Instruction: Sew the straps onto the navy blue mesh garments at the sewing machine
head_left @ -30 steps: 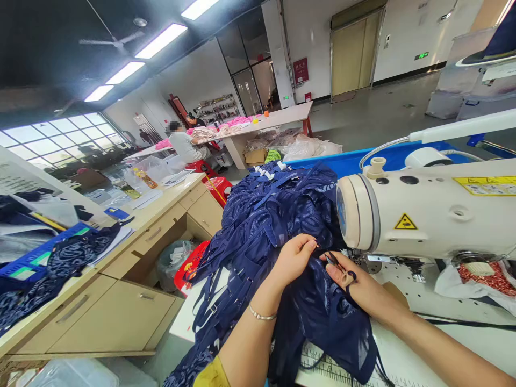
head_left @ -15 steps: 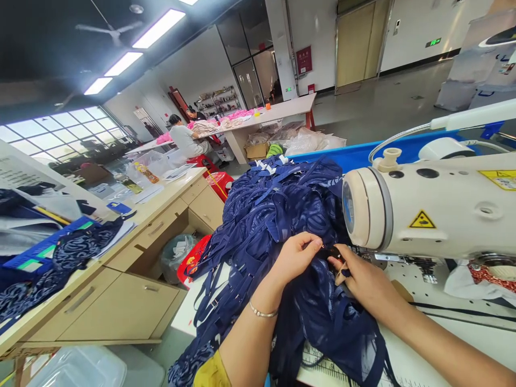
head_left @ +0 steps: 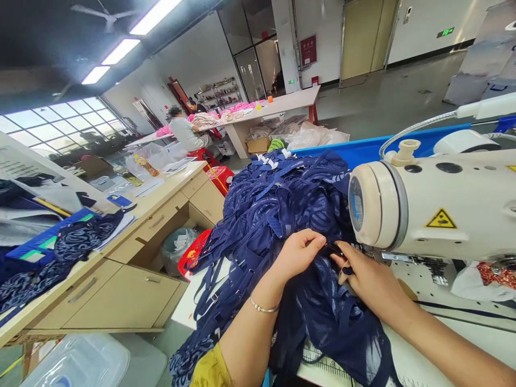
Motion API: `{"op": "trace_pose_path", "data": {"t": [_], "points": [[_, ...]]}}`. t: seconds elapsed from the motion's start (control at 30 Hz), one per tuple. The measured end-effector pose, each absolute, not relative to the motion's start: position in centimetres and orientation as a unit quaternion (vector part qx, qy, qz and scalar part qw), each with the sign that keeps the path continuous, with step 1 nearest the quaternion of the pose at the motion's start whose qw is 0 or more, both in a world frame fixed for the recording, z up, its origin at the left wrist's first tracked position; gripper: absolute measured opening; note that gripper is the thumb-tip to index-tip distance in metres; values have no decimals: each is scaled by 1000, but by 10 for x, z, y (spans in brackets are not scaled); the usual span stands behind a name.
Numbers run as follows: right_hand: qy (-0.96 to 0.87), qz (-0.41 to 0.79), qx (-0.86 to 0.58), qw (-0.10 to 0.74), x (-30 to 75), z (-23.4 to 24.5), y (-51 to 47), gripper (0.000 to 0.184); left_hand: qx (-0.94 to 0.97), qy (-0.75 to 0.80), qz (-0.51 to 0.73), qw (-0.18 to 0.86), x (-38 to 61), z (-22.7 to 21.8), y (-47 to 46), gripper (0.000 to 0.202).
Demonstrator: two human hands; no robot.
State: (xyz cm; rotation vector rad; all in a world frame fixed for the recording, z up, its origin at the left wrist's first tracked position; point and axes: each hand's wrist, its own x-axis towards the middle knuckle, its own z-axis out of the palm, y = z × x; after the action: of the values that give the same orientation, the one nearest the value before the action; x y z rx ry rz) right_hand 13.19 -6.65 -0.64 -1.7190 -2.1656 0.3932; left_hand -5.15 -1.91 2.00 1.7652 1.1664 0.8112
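A large heap of navy bras (head_left: 258, 209), with mesh, patterned panels and dangling straps, lies across the table beside the sewing machine (head_left: 475, 199). My left hand (head_left: 300, 252), a silver bracelet on its wrist, pinches the dark edge of one navy bra (head_left: 322, 322) between thumb and fingertips. Close by on the right, my right hand (head_left: 363, 271) is closed on the same bra, its fingertips nearly meeting the left ones. A small dark item shows between the right fingers; its kind is unclear. The held bra hangs down over the table's printed ruler (head_left: 322, 365).
The machine head stands close to my right forearm. To the left is a wooden desk (head_left: 133, 236) with drawers, bottles and more patterned cloth. A red stool (head_left: 197, 252) and a clear plastic bin (head_left: 80, 360) stand lower down. Two people sit at a far table (head_left: 278, 107).
The view has shifted slightly, so the sewing machine appears farther right. Both hands stay close together on the bra, with only small finger movement.
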Motion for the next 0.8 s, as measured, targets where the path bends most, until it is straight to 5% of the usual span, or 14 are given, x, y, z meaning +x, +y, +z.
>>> {"op": "trace_pose_path", "data": {"t": [0.23,0.8], "points": [[-729,251,-614,168,134,-11,-66,55,684,468,328,452,-53,19,-19,31],[-754,196,-598,189,136,-17,-66,51,694,472,314,444,-52,21,-21,32]]}}
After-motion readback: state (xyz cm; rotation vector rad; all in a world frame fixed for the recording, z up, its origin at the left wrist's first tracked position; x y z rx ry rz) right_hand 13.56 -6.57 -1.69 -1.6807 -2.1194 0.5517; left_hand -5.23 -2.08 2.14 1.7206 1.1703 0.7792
